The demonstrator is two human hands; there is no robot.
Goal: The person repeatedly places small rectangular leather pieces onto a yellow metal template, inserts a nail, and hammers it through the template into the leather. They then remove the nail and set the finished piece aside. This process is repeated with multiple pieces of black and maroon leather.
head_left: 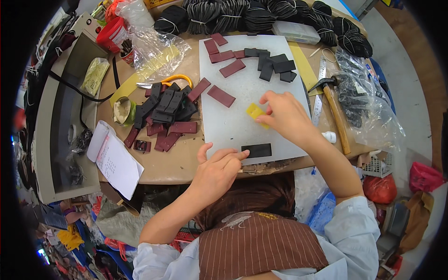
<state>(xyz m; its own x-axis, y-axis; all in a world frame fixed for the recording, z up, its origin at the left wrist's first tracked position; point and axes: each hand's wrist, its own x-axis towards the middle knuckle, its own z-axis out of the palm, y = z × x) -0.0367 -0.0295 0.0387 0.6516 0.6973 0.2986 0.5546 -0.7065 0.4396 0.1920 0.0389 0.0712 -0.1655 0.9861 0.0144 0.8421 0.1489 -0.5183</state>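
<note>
Pinned under the left hand (217, 170) fingertips, a black strip (256, 150) lies on the white board (233, 116); a yellow block (256, 113) is clasped by the right hand (284, 114). Beyond both grips, many strips (165, 109) are judged unprocessed.

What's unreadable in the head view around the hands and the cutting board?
- Yellow piece: the right hand covers its far end, so full shape and grip are unclear.
- Black strip: the left hand fingertip reaches its end; pressing or just beside, cannot tell.
- White cutting board near edge: bent by the fisheye.
- Notepad writing: too small.
</note>
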